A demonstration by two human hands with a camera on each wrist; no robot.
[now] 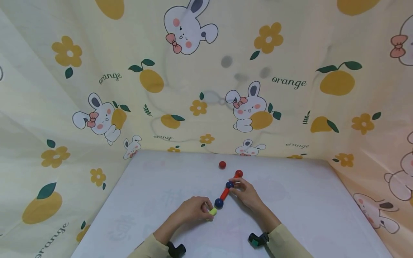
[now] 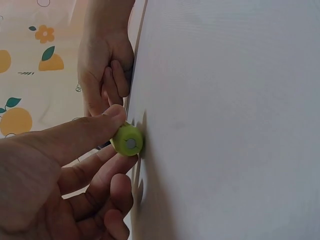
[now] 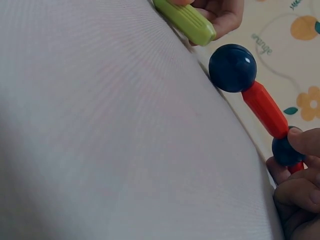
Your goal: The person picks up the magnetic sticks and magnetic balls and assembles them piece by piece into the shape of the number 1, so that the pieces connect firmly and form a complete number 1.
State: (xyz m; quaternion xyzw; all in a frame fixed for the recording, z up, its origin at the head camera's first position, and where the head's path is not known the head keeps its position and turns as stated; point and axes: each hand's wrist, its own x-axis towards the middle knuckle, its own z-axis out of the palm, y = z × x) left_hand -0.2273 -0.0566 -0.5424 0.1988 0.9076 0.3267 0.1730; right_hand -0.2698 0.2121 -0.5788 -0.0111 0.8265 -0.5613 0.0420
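My left hand pinches a yellow-green magnetic rod between thumb and fingers; its round end with a grey centre faces the left wrist view. Just beyond the rod's other end lies a blue ball, with a small gap showing in the right wrist view. That ball heads a straight chain: a red rod, a second blue ball, another red rod and a red ball. Thumb and fingertips of my right hand grip the chain at the second blue ball, partly hiding the far red rod.
A loose red ball lies near the back of the white table. Behind it and at both sides hangs a cream curtain printed with rabbits and oranges. Dark camera mounts sit at the wrists.
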